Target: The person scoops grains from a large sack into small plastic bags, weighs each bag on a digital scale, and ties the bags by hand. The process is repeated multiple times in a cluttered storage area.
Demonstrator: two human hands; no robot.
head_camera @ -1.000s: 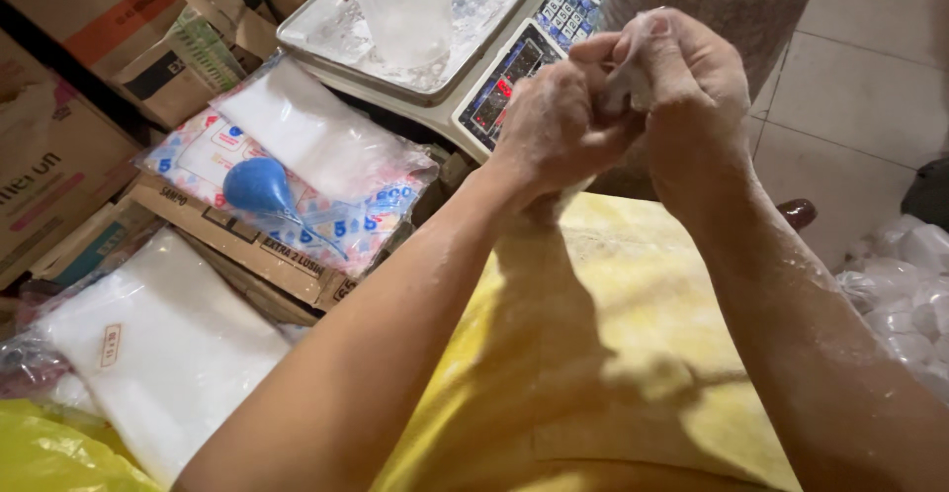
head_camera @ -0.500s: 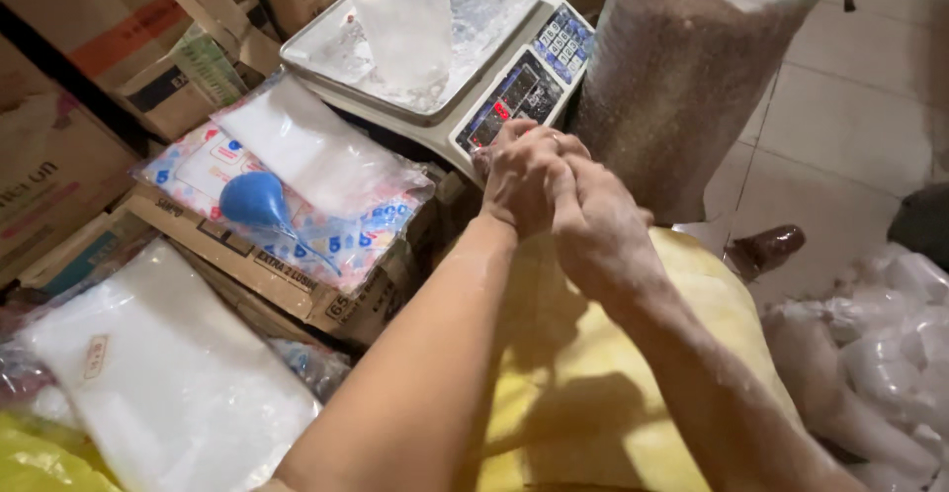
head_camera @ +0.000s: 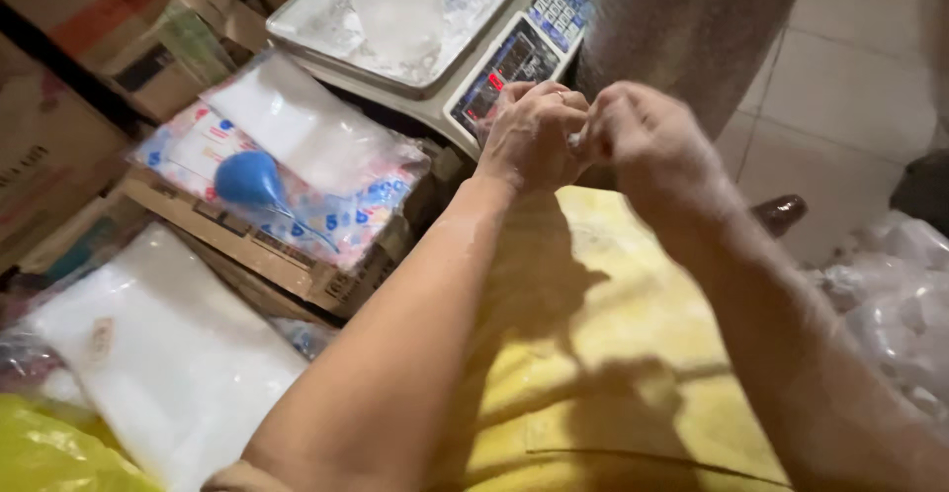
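**Both hands pinched together over a small whitish item, in front of scale**

Item: a small pale/whitish bit (head_camera: 576, 139) shows only as a sliver between the two hands; blurred and mostly covered, so kind and shape can't be told.

Left hand (head_camera: 534, 136): forearm runs up from lower left, wrist straight, back of hand to camera, fingers curled in tight towards the right hand. Closed in a pinch; appears to bear on the whitish bit, but actual contact pts are hidden.

Right hand (head_camera: 643, 141): forearm comes in from lower right, skin dusted w/ pale powder. Fingers bent and drawn in, knuckles up, tips meeting the left hand. Also closed; grip on the bit can't be confirmed, motion blur.

Position: the bit sits at the meeting pt of both hands, held up above the yellow cloth (head_camera: 613, 354) over the lap, touching no surface.

Surroundings, outward: digital scale (head_camera: 514, 57) just beyond the hands, its steel tray (head_camera: 297, 27) carrying a clear plastic bag (head_camera: 395, 2). Right of scale, a large tall sack (head_camera: 692, 17) standing on tiled floor (head_camera: 840, 87). Left of the forearm, a blue rubber bulb (head_camera: 249, 180) lies on printed plastic packs (head_camera: 287, 171) atop a cardboard box (head_camera: 237, 255). Nearer, lower left: stack of flat clear bags (head_camera: 168, 363). Far right edge: heap of clear filled bags (head_camera: 890, 294).
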